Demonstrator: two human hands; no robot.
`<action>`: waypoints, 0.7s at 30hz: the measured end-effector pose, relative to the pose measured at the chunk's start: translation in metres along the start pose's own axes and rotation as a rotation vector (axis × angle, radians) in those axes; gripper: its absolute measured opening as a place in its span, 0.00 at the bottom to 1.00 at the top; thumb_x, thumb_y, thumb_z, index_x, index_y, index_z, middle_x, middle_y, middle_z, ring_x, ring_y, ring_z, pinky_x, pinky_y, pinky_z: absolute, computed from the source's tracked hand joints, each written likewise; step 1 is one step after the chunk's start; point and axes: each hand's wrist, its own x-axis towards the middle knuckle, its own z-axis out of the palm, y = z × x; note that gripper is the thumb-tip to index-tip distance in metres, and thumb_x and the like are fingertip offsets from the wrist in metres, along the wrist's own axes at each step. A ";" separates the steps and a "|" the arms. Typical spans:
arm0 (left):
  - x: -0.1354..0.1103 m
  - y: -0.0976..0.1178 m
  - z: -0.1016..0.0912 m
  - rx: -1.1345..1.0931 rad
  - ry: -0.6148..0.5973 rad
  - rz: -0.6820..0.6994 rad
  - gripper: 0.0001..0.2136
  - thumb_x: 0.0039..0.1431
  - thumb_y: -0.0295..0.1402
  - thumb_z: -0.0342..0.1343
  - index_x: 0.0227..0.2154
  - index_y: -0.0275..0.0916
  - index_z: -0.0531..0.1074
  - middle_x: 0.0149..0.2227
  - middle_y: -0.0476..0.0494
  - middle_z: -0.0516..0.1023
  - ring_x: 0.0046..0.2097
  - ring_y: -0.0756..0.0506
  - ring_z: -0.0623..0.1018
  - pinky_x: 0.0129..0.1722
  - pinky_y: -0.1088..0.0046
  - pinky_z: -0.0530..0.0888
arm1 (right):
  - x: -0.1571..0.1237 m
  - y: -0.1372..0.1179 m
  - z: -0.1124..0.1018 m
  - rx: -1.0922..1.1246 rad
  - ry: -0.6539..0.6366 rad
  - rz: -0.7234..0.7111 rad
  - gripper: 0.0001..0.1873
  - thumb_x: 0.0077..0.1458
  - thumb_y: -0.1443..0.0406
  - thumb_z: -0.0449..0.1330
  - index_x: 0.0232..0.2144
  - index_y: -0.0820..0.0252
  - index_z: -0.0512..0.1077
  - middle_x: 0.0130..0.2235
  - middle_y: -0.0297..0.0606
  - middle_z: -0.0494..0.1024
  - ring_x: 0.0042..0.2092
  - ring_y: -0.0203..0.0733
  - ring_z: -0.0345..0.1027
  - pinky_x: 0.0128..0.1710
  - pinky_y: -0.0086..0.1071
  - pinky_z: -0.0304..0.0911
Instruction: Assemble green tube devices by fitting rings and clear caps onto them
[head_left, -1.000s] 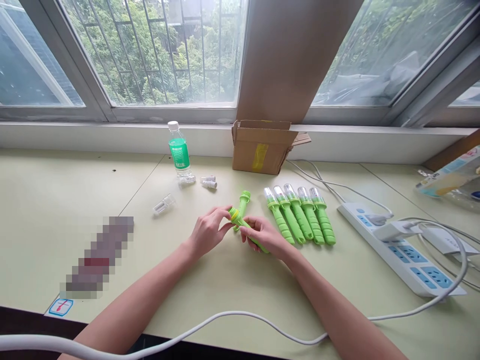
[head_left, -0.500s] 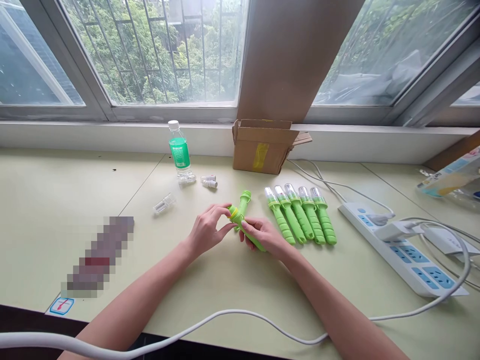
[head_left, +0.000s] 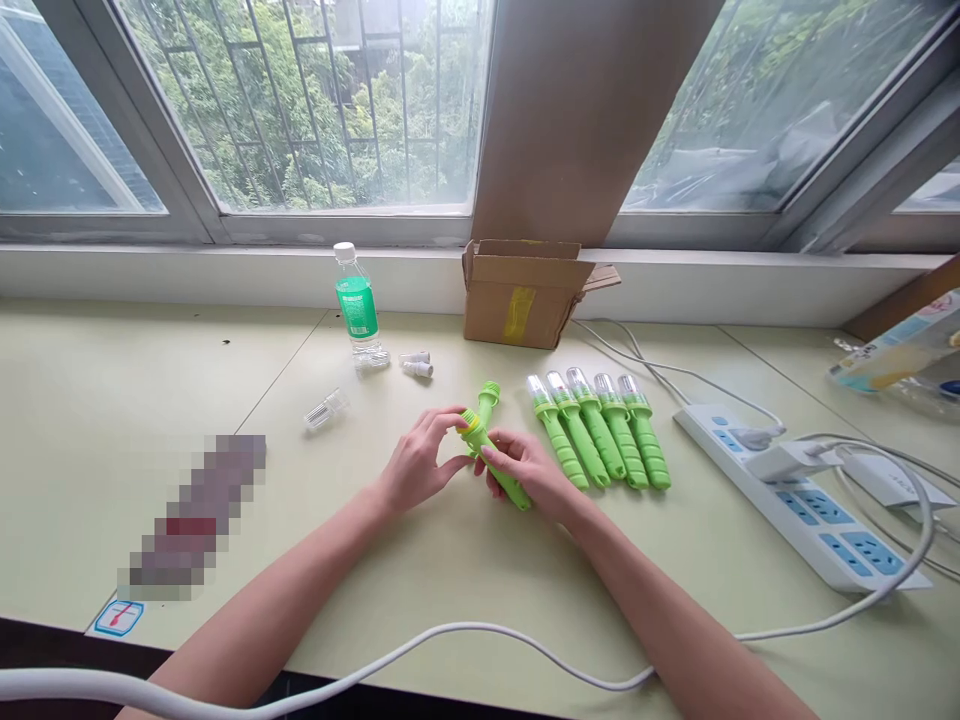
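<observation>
A green light stick handle with a threaded neck and a yellow ring is tilted between my hands. My right hand is closed round its grip, thumb on top. At the neck end, my left hand has its fingertips on the yellow ring, with the thumb below. Just behind lies a second green handle, its lower part hidden by the held one. To the right rests a row of several green light sticks with clear caps.
A clear plastic piece and small white parts lie left of the hands, near a water bottle. Behind stands a cardboard box. At right sits a power strip; a white cable crosses in front.
The held handle has turned slightly in my right hand, showing more of its lower end. My left fingertips stay at the neck; the view has shifted slightly.
</observation>
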 end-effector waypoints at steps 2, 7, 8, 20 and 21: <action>0.000 -0.001 0.000 0.019 0.020 0.002 0.13 0.56 0.31 0.56 0.44 0.41 0.63 0.50 0.39 0.71 0.50 0.43 0.73 0.44 0.63 0.75 | 0.000 -0.001 0.001 -0.002 -0.028 -0.012 0.17 0.56 0.52 0.56 0.31 0.62 0.68 0.29 0.36 0.72 0.22 0.32 0.64 0.21 0.27 0.60; -0.001 -0.004 -0.001 0.067 0.056 0.037 0.05 0.58 0.28 0.54 0.37 0.41 0.65 0.48 0.43 0.73 0.47 0.45 0.75 0.44 0.65 0.74 | 0.001 -0.001 0.001 0.007 -0.023 0.002 0.17 0.57 0.52 0.55 0.33 0.61 0.69 0.29 0.35 0.70 0.20 0.29 0.59 0.17 0.25 0.52; -0.001 -0.004 -0.001 0.071 0.057 0.042 0.05 0.58 0.28 0.54 0.36 0.41 0.65 0.47 0.43 0.74 0.47 0.45 0.75 0.44 0.65 0.74 | 0.001 -0.001 0.001 0.016 -0.026 0.010 0.17 0.57 0.52 0.54 0.33 0.61 0.69 0.28 0.35 0.70 0.20 0.29 0.58 0.16 0.25 0.52; -0.002 0.001 0.000 0.093 0.102 0.056 0.08 0.57 0.27 0.54 0.39 0.41 0.64 0.48 0.42 0.73 0.48 0.45 0.73 0.43 0.65 0.74 | -0.002 0.000 0.007 0.014 -0.007 0.006 0.15 0.52 0.55 0.61 0.34 0.58 0.63 0.30 0.33 0.73 0.19 0.30 0.61 0.15 0.25 0.53; -0.001 0.001 -0.002 0.088 0.108 0.067 0.07 0.57 0.26 0.54 0.38 0.41 0.65 0.47 0.42 0.73 0.47 0.45 0.73 0.43 0.66 0.74 | -0.002 0.000 0.007 0.009 -0.002 -0.008 0.15 0.53 0.55 0.61 0.34 0.59 0.64 0.31 0.34 0.73 0.20 0.31 0.62 0.17 0.26 0.56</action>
